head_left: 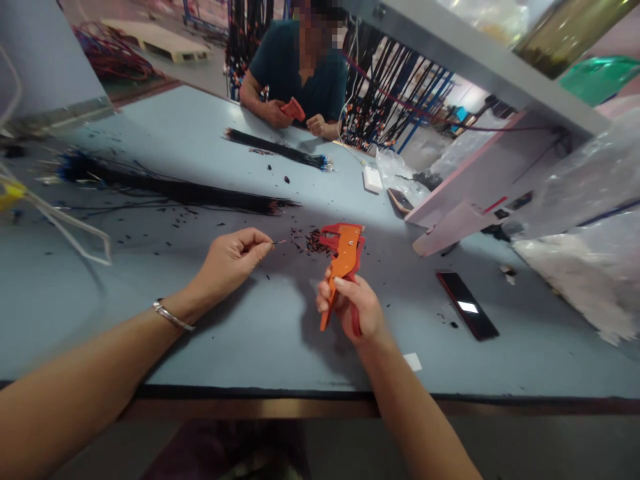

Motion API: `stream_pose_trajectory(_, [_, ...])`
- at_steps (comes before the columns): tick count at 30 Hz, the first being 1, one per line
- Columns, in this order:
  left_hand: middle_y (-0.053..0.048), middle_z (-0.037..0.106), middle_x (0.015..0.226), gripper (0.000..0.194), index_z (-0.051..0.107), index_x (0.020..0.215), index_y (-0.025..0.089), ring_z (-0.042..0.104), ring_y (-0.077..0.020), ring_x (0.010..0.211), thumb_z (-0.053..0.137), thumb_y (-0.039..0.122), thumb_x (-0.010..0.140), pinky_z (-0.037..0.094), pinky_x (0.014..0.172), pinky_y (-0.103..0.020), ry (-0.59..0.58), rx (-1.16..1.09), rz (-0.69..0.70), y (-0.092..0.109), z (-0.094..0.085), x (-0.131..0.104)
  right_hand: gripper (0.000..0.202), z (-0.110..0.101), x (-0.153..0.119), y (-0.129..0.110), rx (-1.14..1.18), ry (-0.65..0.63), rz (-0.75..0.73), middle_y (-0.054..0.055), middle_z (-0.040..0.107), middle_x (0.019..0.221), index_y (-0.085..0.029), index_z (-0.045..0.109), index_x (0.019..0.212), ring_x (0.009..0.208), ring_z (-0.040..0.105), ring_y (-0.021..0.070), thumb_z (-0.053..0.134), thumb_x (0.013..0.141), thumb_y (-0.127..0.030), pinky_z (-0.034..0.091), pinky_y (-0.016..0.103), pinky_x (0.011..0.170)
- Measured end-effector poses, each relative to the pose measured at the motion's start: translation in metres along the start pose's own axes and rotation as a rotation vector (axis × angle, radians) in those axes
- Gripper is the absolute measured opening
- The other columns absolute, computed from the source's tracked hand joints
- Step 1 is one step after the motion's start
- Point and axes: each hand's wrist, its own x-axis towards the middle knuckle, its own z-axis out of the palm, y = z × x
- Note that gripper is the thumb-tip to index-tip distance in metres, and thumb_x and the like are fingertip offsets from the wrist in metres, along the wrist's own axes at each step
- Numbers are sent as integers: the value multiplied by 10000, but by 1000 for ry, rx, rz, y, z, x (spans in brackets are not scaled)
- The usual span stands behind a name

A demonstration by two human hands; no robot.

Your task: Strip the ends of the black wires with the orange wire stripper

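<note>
Between the thumb and forefinger of my left hand (239,257) is pinched a thin black wire (279,243), its reddish tip pointing right. My right hand (353,303) is wrapped round the handles of an orange and red wire stripper (346,250), held upright with its jaws facing left. A gap separates the wire tip from the jaws. Below and behind the tool's head lies a small heap of black wire scraps (315,241). A long bundle of black wires (185,190) with blue ends stretches across the table on the left, beyond my left hand.
Across the table (240,347), a co-worker (300,73) holds a red tool (293,109) near a second wire bundle (275,147). A phone (467,305) lies at right, a white box (372,179) farther back. A white wire rack (75,220) stands left; plastic bags (590,267) fill the right side.
</note>
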Motion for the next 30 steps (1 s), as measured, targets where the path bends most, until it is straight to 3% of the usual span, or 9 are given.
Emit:
stream_pose_trajectory(6, [9,571,613,236,656,746,170,458,-121,567,581,390,785,370,522,-210,-7,7,5,1,2,-2,263,-2,1,-2,-10,-54,14,34,664,827,-155,602,968,697,665,180,680,755,-287,531,305,642])
stream_pose_trajectory(13, [9,583,610,253,659,730,163,465,-119,563,580,398,777,371,531,-212,-17,17,27,0,1,-3,330,1,-2,8,-26,-205,141,53,669,870,-138,592,1030,699,678,185,684,762,-307,548,311,628])
stream_pose_trajectory(17, [7,594,612,262,663,735,160,470,-118,558,581,406,772,366,520,-210,4,-9,13,3,2,-5,352,3,-2,9,-69,-230,159,58,655,885,-144,576,1046,716,670,185,690,770,-329,553,311,616])
stream_pose_trajectory(25, [25,535,544,233,630,674,170,416,-102,496,590,385,753,332,474,-201,-32,-53,-39,15,7,-14,356,10,-4,4,-381,-182,4,43,630,899,-176,545,1061,737,641,168,678,785,-359,525,290,622])
stream_pose_trajectory(30, [21,532,560,244,627,661,168,435,-115,525,607,397,745,339,502,-215,-75,-133,-77,16,9,-15,243,18,-6,-1,-863,-89,-256,26,647,862,-200,559,1044,689,605,153,583,821,-296,515,304,668])
